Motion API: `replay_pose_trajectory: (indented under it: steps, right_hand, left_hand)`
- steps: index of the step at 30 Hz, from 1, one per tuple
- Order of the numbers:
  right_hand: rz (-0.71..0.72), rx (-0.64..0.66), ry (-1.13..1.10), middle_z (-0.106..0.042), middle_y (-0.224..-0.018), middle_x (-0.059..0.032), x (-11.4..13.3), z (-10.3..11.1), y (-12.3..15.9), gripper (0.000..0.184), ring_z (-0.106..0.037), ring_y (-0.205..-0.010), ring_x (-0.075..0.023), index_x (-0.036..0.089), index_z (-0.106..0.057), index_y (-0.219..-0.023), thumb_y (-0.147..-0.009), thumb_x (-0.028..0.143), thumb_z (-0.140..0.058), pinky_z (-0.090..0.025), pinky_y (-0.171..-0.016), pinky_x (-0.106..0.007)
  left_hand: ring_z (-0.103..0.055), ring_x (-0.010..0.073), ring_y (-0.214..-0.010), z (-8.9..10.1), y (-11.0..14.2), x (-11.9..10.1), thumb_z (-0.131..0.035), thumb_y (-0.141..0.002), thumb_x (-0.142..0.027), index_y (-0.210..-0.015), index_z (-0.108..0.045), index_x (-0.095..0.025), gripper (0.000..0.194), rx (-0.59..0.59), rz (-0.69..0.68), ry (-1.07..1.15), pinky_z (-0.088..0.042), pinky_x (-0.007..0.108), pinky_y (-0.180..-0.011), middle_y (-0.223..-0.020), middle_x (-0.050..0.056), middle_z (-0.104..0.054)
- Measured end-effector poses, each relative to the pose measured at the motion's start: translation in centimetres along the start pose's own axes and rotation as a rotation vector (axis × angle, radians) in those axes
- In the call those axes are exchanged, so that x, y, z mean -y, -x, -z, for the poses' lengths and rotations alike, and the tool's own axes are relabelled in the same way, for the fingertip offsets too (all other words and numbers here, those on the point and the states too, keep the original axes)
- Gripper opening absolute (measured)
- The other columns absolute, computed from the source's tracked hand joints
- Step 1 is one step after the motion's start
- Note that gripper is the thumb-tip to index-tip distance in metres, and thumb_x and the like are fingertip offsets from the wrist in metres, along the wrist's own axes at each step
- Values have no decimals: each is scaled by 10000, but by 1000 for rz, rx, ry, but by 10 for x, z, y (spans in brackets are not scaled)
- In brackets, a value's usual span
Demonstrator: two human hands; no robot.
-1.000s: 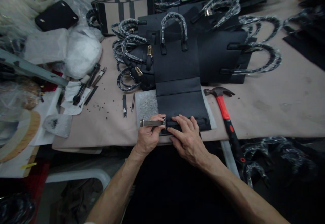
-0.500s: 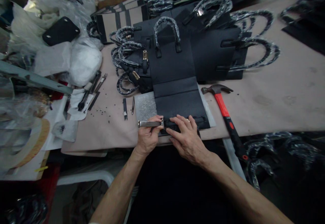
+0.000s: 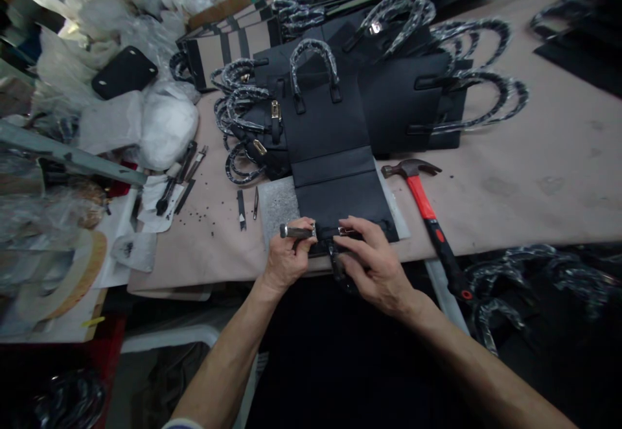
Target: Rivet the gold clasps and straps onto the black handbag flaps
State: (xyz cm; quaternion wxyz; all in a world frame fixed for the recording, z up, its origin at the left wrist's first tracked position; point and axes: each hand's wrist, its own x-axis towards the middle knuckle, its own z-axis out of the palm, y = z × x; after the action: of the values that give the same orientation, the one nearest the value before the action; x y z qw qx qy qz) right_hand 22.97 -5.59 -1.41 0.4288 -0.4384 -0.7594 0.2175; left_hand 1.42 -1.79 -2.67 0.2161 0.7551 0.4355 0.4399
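Grip at the near edge of a black panel [image 3: 335, 196]: your left hand [image 3: 289, 257] is clasping a short steel tool [image 3: 295, 232] with fingers and thumb wrapped closely around it, its shaft lying nearly level. Your right hand [image 3: 379, 260] is arching over the same edge, fingers spread and curved; a small shiny piece [image 3: 346, 230] is showing between them, though whether you are pinching it cannot be told.

The panel is lying partly over a pale pad [image 3: 279, 205]. As for progress, its far end is already bearing a wrapped handle [image 3: 313, 45] with both tabs in place. A second wrapped handle [image 3: 337, 270] is hanging below your right fingers; its attachment is hidden, so work at this end is probably remaining.

Regarding room, the table [image 3: 515, 202] is ending just in front of your hands. On the left, a flat dark tool [image 3: 241, 210] and a slender tool [image 3: 256, 203] are lying beside the pad. On the right, a hammer [image 3: 422, 199] is projecting its handle past the edge; beyond it, the widest stretch of tabletop is showing. Handled black pieces [image 3: 403, 102] are crowding the far side.
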Motion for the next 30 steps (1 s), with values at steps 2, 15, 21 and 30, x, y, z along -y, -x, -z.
replay_pose_trajectory:
  steps: [2, 15, 21, 30]
  right_hand:
    - [-45, -122, 32, -601, -1342, -148, -3, 17, -2, 293, -570, -1266, -303, 212, -671, -1219, -952, 159, -563, -478, -1087, -545]
    - [-692, 196, 704, -624, -1111, -211, -84, 94, 29, 540, -620, -916, -331, 80, -566, -1352, -971, 454, -486, -490, -789, -450]
    - [-1054, 135, 190, -598, -761, -57, -88, 104, 3, 350, -556, -670, -221, 159, -645, -1061, -760, 336, -658, -441, -623, -344]
    - [-1403, -69, -794, -384, -603, 78, -47, 100, -21, 157, -327, -400, -63, 195, -494, -861, -888, 318, -588, -277, -386, -174]
  left_hand:
    - [-732, 215, -1053, 0, -1, -2, -643, -936, -187, -1023, -654, -163, 91, 7, 20, 9, -600, 370, -981, -1098, 119, -750]
    - [-722, 206, -969, -7, -5, -13, -621, -890, -138, -1016, -657, -181, 138, 26, 78, -13, -595, 330, -890, -1032, 81, -731]
    - [-711, 204, -979, -8, -2, -13, -615, -873, -131, -1045, -675, -184, 190, -16, 137, 67, -587, 336, -899, -1031, 72, -725]
    - [-703, 201, -879, -8, -4, -23, -634, -811, -55, -936, -696, -198, 200, -29, 212, 105, -580, 328, -840, -945, 38, -727]
